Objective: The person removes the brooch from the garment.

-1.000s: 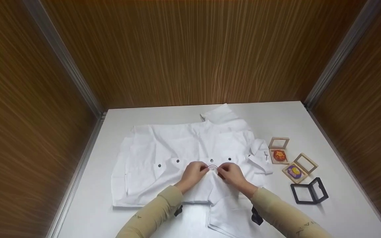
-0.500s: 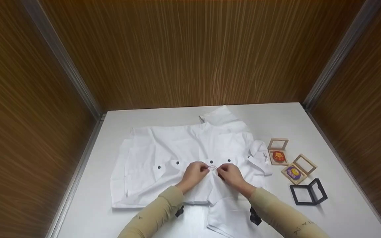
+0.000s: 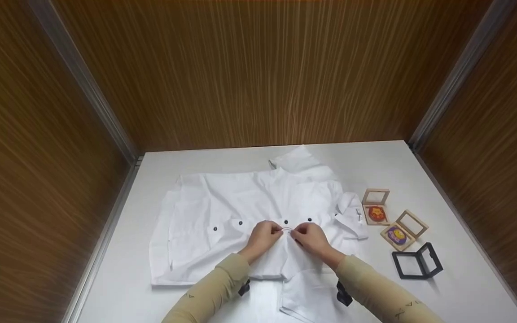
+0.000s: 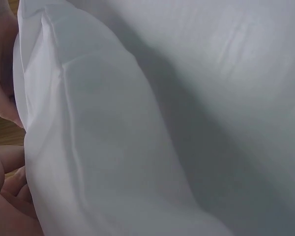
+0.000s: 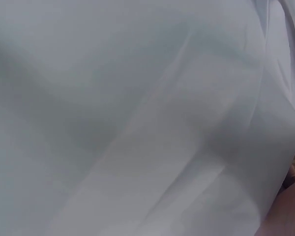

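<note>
A white shirt [image 3: 245, 199] with several dark buttons lies spread on the table, its collar toward the right. My left hand [image 3: 263, 237] pinches the raised front edge of the shirt between thumb and fingertips. Close beside it, my right hand [image 3: 312, 240] pinches the same edge. A thin dark curved line [image 3: 286, 229] arcs across the small gap between the fingertips; I cannot tell whether it is a strand or the cloth's edge. In the left wrist view, lifted cloth [image 4: 108, 128] hides much of both hands. Folds of white cloth [image 5: 152, 137] fill most of the right wrist view.
On the right stand two open wooden-framed cases, one with a red-orange disc [image 3: 376, 213], one with a purple and yellow disc [image 3: 396, 235]. An open black frame [image 3: 418, 262] lies nearer. Wood-grain panels [image 3: 267, 76] enclose the white table [image 3: 119, 251].
The right hand's fingertips have come slightly closer to the left hand's, narrowing the gap. The whole scene has shifted a little downward in view. Both hands keep their pinch.
</note>
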A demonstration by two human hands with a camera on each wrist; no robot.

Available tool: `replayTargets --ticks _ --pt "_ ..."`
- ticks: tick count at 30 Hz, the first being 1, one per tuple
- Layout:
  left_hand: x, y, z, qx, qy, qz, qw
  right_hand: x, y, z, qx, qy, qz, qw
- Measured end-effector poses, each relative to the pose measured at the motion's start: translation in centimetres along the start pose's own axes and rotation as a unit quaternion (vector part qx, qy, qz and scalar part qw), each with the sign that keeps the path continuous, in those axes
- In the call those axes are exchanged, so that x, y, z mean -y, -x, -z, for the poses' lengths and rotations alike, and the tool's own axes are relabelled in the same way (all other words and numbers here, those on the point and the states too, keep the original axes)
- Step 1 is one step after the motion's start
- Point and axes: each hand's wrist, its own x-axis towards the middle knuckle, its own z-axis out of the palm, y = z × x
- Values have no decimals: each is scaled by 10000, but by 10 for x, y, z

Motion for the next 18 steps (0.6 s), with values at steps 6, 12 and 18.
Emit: replayTargets --ticks 6,12,18 --pt "0 0 -1 40 28 5 10000 -1 -1 -3 -71 -76 189 9998" --pt "0 0 -2 29 -3 -6 10000 -2 -4 -4 -96 -87 308 9994" --pt "0 -3 -4 -69 -16 -46 10000 -1 -7 -3 16 -151 207 9997"
